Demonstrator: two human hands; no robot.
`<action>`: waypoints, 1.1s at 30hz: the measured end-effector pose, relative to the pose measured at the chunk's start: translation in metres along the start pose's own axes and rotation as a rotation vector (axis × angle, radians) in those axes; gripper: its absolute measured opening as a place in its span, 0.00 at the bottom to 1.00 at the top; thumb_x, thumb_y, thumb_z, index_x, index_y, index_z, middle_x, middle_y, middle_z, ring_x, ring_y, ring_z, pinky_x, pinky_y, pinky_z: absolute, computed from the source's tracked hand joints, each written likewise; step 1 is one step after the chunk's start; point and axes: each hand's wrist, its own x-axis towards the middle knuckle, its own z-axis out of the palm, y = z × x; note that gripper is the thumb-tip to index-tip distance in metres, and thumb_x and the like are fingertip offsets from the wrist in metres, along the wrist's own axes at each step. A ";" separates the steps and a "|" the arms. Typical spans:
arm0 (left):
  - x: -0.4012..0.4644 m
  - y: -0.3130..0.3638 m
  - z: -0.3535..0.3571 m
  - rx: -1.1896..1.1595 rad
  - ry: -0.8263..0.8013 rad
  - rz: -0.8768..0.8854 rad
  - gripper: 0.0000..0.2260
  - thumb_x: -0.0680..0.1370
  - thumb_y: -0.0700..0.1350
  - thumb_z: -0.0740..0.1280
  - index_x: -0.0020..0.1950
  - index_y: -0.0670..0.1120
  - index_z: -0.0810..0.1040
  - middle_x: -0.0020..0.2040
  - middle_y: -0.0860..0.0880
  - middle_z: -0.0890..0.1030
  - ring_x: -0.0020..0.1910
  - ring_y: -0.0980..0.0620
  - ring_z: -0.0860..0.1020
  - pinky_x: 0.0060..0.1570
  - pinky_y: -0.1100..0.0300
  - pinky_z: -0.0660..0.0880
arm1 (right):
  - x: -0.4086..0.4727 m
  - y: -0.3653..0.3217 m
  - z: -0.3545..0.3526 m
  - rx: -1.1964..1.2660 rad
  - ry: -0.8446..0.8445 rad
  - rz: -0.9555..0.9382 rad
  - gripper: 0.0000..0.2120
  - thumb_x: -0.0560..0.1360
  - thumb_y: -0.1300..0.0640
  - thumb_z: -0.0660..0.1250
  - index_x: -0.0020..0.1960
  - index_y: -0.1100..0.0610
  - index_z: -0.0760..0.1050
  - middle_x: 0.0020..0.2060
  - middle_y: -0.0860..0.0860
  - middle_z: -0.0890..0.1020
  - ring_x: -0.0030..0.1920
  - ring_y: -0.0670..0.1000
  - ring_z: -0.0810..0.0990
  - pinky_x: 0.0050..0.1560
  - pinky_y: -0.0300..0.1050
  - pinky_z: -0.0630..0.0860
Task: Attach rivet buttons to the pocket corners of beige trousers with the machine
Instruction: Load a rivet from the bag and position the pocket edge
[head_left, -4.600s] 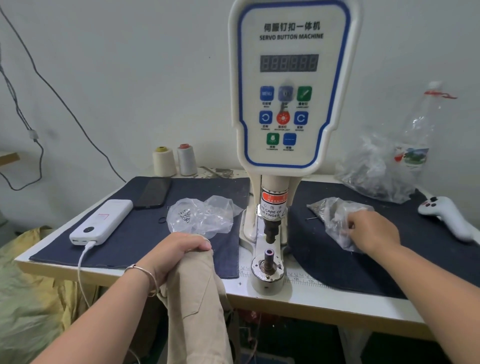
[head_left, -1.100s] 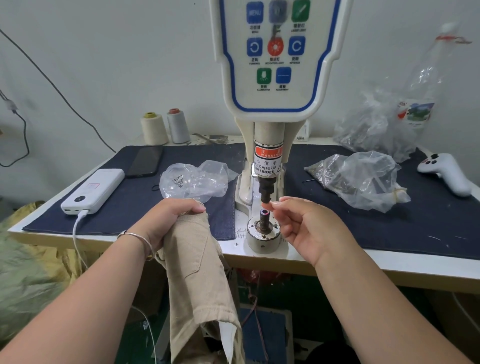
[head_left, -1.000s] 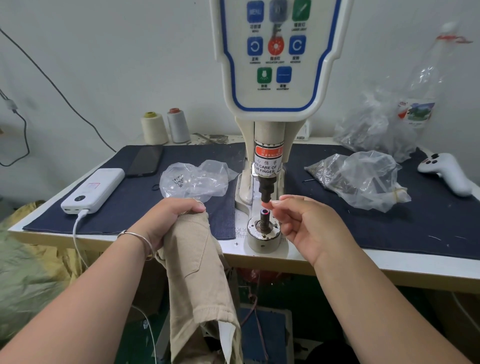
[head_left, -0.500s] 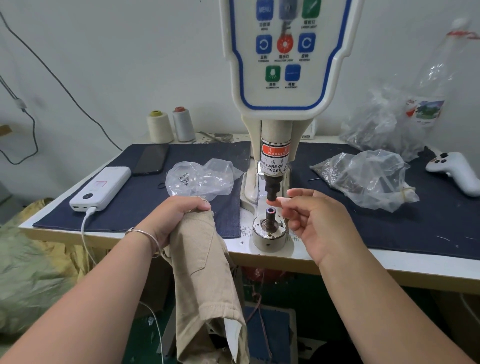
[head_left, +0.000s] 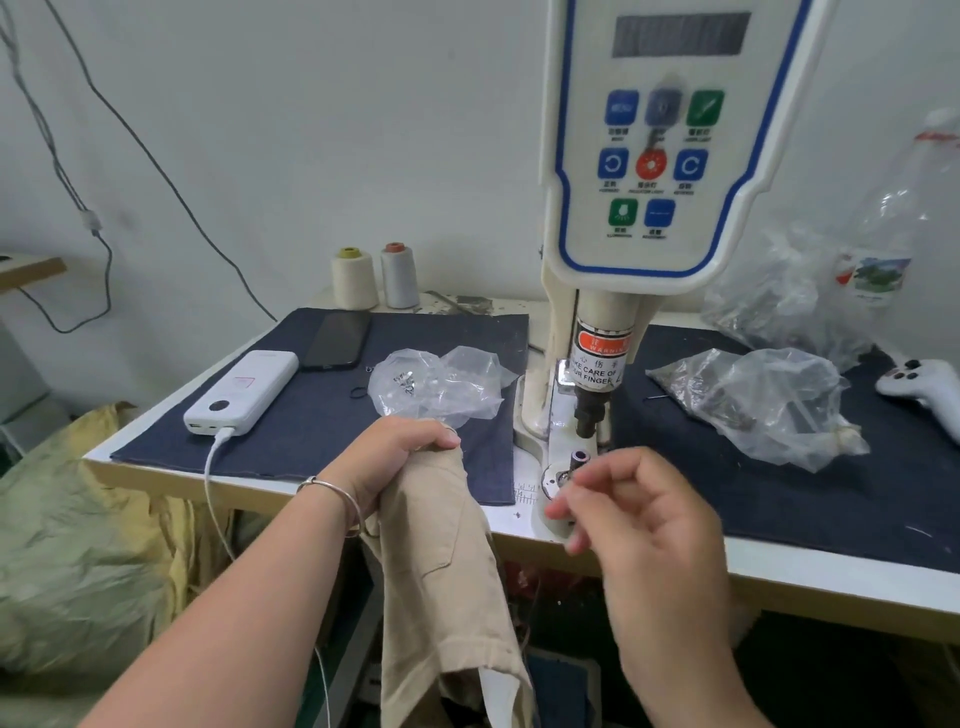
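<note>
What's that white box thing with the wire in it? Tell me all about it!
It looks like a power bank: a white, smooth, plastic-looking block with rounded corners. Its top shows a round dark button near the front and a faint pinkish label. It lies flat on the dark blue cloth, near the table's left edge, beside a black phone. A white cable is plugged into its front end and hangs off the table. No hand touches it.

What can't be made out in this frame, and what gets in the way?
Head view only:
- Right hand: motion blur; whether it pinches a rivet cannot be told.
- Lower die: its base is hidden behind the right hand's fingers.
- Control panel: display dark, button captions too small and blurred.
- Beige trousers: bunched in the left hand, legs cut off by the bottom edge; no pocket corner identifiable.
- Plastic bags: contents too small.
</note>
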 end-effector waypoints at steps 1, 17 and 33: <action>-0.001 0.001 0.000 -0.006 -0.005 0.005 0.08 0.65 0.50 0.71 0.35 0.46 0.81 0.37 0.46 0.82 0.35 0.51 0.79 0.43 0.57 0.74 | -0.002 -0.005 0.014 -0.053 -0.067 -0.086 0.06 0.71 0.58 0.69 0.39 0.48 0.77 0.33 0.47 0.83 0.31 0.45 0.79 0.31 0.36 0.75; 0.005 -0.013 -0.008 -0.043 0.005 0.104 0.17 0.65 0.52 0.70 0.41 0.38 0.82 0.38 0.48 0.80 0.40 0.54 0.75 0.46 0.58 0.71 | 0.167 0.034 0.155 -1.340 -0.720 -0.338 0.18 0.75 0.62 0.60 0.57 0.48 0.81 0.54 0.52 0.79 0.55 0.56 0.77 0.46 0.46 0.71; 0.003 -0.009 -0.012 -0.061 -0.058 0.084 0.06 0.67 0.50 0.70 0.31 0.51 0.80 0.34 0.51 0.78 0.38 0.54 0.74 0.44 0.58 0.71 | 0.184 0.064 0.188 -1.633 -0.705 -0.383 0.10 0.72 0.61 0.62 0.34 0.53 0.65 0.31 0.47 0.68 0.40 0.54 0.74 0.39 0.44 0.70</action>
